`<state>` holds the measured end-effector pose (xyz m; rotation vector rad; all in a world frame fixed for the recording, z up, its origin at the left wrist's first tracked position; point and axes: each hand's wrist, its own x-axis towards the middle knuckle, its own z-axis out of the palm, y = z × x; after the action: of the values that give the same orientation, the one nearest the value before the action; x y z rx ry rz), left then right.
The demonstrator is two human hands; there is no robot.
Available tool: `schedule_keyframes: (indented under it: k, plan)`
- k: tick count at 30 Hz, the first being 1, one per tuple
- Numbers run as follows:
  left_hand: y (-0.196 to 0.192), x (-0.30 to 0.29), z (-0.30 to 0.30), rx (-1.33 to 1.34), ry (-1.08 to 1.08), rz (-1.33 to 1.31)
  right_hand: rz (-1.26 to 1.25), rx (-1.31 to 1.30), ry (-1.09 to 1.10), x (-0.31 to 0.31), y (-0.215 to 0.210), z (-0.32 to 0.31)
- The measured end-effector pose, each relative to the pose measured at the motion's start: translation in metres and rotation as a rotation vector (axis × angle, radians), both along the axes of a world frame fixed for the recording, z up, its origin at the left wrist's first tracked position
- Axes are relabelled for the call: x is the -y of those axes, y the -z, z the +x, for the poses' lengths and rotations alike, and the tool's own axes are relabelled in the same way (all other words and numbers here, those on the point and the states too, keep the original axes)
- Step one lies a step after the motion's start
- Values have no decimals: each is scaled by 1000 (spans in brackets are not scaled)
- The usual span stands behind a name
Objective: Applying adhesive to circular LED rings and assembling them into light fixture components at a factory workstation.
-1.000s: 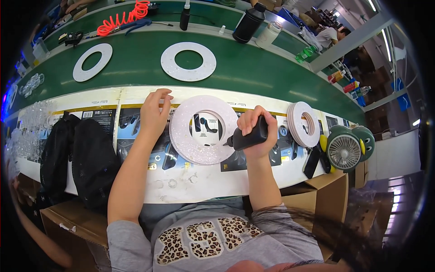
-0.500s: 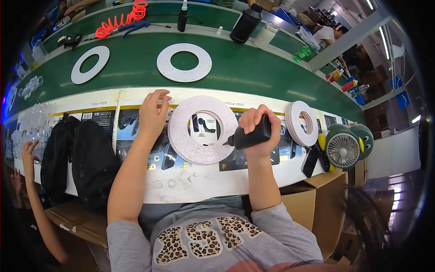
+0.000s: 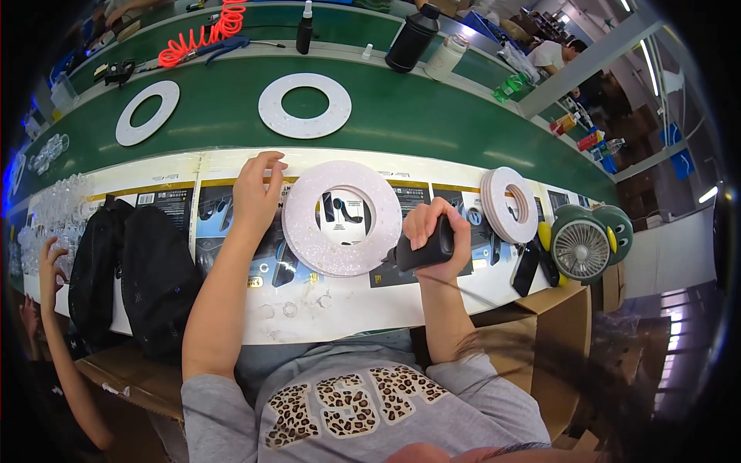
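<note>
In front of me lies a stack of white, glitter-flecked flat rings [image 3: 305,220]. My right hand [image 3: 438,231] is wrapped round a black squeeze bottle [image 3: 424,251], tilted so its nozzle points left by the lower right rim of the top ring. I cannot tell whether the tip touches it. At the stack's upper left, my left hand [image 3: 258,189] holds nothing, its fingers loosely bent and apart. A second ring stack [image 3: 498,204] leans to the right of the bottle. Two single rings lie on the green belt beyond, one far left [image 3: 127,127], one ahead [image 3: 270,112].
Black fabric pieces [image 3: 158,278] and clear plastic parts [image 3: 58,204] occupy the left side. A green fan [image 3: 580,248] stands at right beside a black object [image 3: 526,268]. Dark bottles [image 3: 411,40] line the far ledge. A co-worker's hand [image 3: 50,270] is at far left.
The bottle and my right hand have shifted slightly down, the nozzle moving off the ring's right side toward its lower rim. The whole view has moved a little; my left hand stays by the stack.
</note>
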<state>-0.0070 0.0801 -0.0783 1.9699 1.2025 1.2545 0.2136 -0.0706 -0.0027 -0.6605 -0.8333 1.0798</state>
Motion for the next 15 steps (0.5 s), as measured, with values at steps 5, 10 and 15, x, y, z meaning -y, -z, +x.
schedule_keyframes:
  k: [5,10,15]
  plan:
    - [1,0,-1,-26,-8,38,-7,-14,16,0,3,1]
    - [1,1,-1,-34,-10,26,-14,-15,22,1,5,1]
    - [0,1,-1,-25,-9,27,-15,-17,45,0,4,1]
